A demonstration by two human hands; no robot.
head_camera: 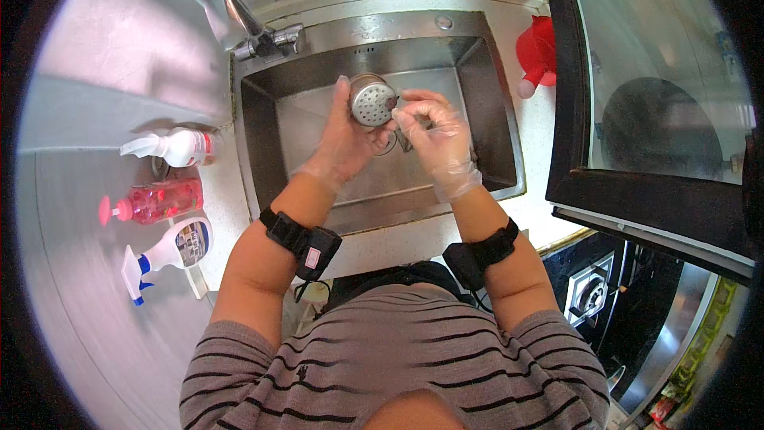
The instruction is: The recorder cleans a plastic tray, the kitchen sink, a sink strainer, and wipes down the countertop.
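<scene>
Over a stainless steel sink (370, 206), my left hand (346, 137) in a clear plastic glove holds a round metal strainer basket (371, 105) with a perforated face towards me. My right hand (439, 134), gloved the same way, is at the strainer's right edge, its thumb and forefinger pinched together beside a small dark spot or bit on the perforated face. What the fingertips hold, if anything, is too small to tell. Below the hands the sink drain (387, 144) shows in part, mostly hidden by them.
A chrome faucet (259, 33) stands at the sink's back left corner. Left are a white bottle (182, 147), a pink pump bottle (161, 200) and a spray bottle (179, 243). A red container (537, 51) and a black-framed glass door (650, 194) are at right, a gas burner (592, 295) lower right.
</scene>
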